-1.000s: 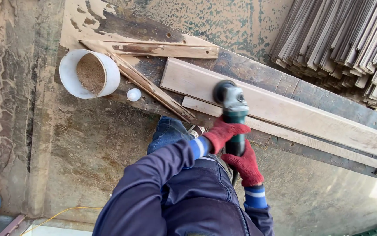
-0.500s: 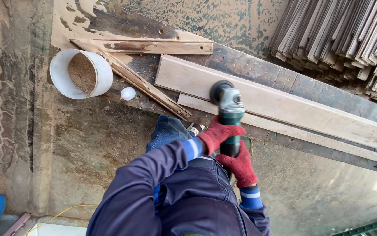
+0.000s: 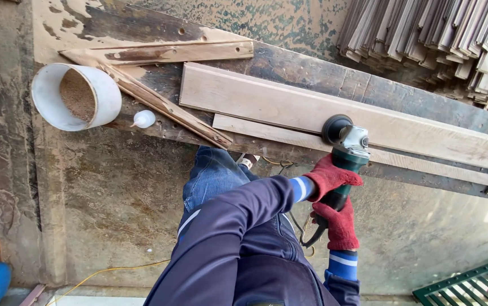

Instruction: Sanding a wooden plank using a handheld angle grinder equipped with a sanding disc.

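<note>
Two gloved hands, left hand (image 3: 330, 177) and right hand (image 3: 338, 223), clenched round a grinder (image 3: 344, 152) over a dusty plank-laden workbench (image 3: 289, 62).

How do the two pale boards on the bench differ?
The wide board is broader and lies farther from the person; the narrow board is a thin strip on the near side. The sander touches the wide board's near edge, by the narrow one. Both are pale, bare wood, lying flat, side by side.
</note>
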